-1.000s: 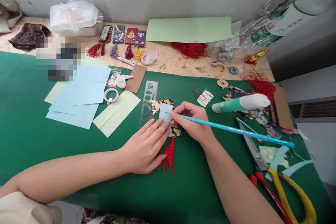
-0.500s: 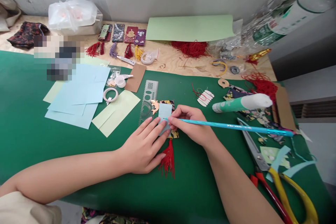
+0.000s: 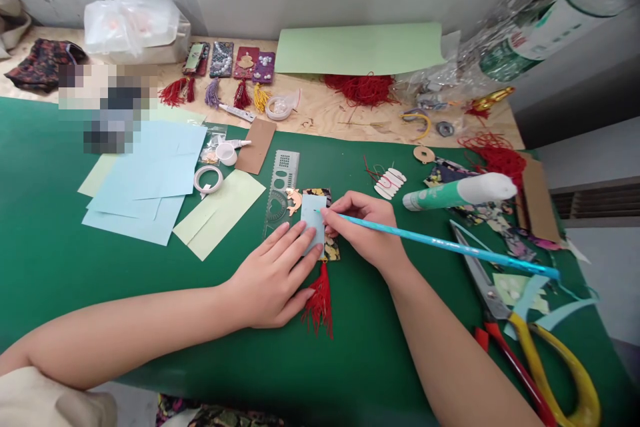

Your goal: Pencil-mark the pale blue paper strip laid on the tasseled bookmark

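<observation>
My left hand (image 3: 275,273) lies flat, fingers stretched out, pressing on a small light-blue paper (image 3: 314,208). That paper rests on a patterned fabric piece (image 3: 332,250), from whose lower edge a red tassel (image 3: 320,300) hangs toward me. In my right hand (image 3: 367,223) a long, thin bright-blue pen (image 3: 440,241) is pinched, its tip at the paper's upper part. The pen's far end reaches out to the right. Just left of the paper are a copper-coloured dolphin-shaped piece (image 3: 294,201) and a clear stencil ruler (image 3: 278,197).
Blue paper sheets (image 3: 145,167), a green envelope-like paper (image 3: 223,213) and a tape roll (image 3: 208,180) lie at left. On the right are a glue stick (image 3: 460,191), large scissors (image 3: 535,360) and a thread card (image 3: 390,183). Several tasselled pieces (image 3: 220,60) line the wooden board behind.
The pen tip and my right hand have moved slightly up the paper, and the pen slants more. My left hand stays on the paper. The view has shifted a little.
</observation>
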A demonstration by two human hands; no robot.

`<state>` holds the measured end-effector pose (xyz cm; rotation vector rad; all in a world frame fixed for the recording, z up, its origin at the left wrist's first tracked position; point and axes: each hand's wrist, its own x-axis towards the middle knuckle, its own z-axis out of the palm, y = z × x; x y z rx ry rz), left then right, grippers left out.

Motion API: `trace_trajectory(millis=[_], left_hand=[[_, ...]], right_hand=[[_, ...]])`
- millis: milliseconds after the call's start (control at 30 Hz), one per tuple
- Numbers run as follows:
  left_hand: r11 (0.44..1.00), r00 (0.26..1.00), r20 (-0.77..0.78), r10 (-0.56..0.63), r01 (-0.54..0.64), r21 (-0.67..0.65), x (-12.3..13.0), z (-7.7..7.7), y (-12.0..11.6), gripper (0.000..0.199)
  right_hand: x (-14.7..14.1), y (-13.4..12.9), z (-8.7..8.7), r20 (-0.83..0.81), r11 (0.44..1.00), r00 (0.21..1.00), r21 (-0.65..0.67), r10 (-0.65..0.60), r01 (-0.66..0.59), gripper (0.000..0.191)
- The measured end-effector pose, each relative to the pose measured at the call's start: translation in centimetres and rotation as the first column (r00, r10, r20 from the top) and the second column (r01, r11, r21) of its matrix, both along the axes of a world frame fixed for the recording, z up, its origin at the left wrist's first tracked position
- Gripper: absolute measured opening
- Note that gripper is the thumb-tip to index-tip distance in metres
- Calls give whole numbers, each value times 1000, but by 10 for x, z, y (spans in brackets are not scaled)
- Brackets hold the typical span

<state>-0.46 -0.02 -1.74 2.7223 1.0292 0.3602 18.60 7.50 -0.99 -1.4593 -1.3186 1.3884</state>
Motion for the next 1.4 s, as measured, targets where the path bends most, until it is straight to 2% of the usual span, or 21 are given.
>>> trace_trajectory(millis=[467, 700, 1400], left_hand=[[1000, 1000, 12, 0, 0, 8, 0, 1, 0, 55], [1000, 1000, 1, 0, 0, -1, 0, 1, 1, 55], [1000, 1000, -14, 0, 0, -10, 0, 2, 0, 56]], right_hand=[[0, -2, -1, 55, 998, 996, 2, 63, -63, 28], [1, -1, -1, 40, 999, 998, 5, 54, -54, 24], [1, -1, 0, 61, 999, 997, 16, 49, -50, 27]])
